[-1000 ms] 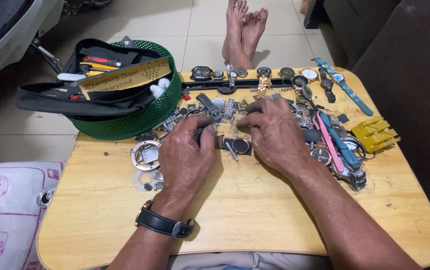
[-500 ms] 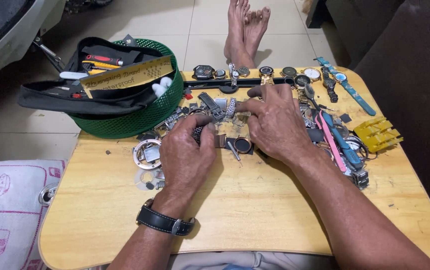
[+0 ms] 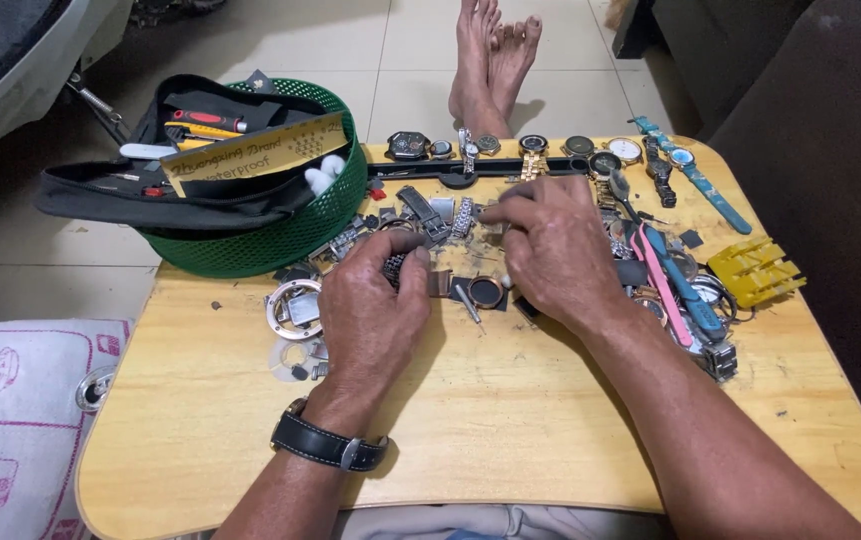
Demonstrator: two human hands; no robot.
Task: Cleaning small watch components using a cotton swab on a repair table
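Resting palm-down near the front of the wooden lap table [image 3: 490, 440], the left hand [image 3: 375, 310], a black-strapped wristwatch [image 3: 325, 445] on its wrist, has fingers curled together over a metal link watch band [image 3: 393, 266], seemingly pinning it flat so it cannot slide. Just right of it the right hand [image 3: 550, 250] reaches a little farther in, fingertips drawn together among the loose parts; whether they actually pinch a piece I cannot tell. Between the hands lie a small round watch case [image 3: 486, 291] and a slim tool [image 3: 467, 303], kept within easy reach. Left of the left hand sits a silver case ring [image 3: 295, 308]. Farther back, a green basket [image 3: 280, 235] holds a black tool pouch, and a row of watches [image 3: 510, 147] lines the far edge, out of the working space.
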